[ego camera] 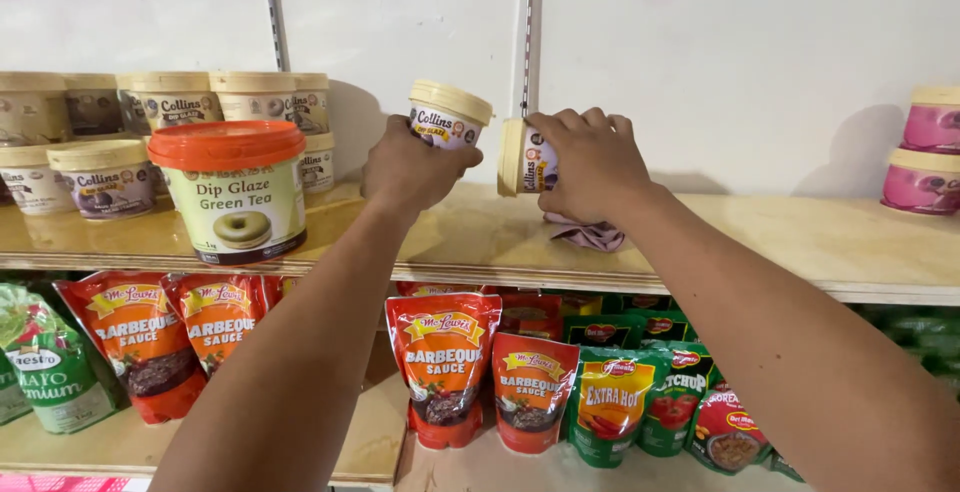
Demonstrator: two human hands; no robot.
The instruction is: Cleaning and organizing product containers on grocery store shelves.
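Note:
My left hand (412,165) grips a small cream-lidded tub (447,115) held upright above the wooden shelf (800,242). My right hand (592,157) holds a second small tub (524,158) tipped on its side, its cream lid facing left. Under the right hand a crumpled pale purple cloth (592,235) lies on the shelf board; whether the hand touches it I cannot tell. Both tubs hang close together in front of the white back wall.
A large orange-lidded bucket (236,192) stands at the left, with several small cream-lidded tubs (105,177) stacked behind it. Two pink tubs (925,157) sit at the far right. On the lower shelf stand red sauce pouches (443,367) and green pouches (612,402).

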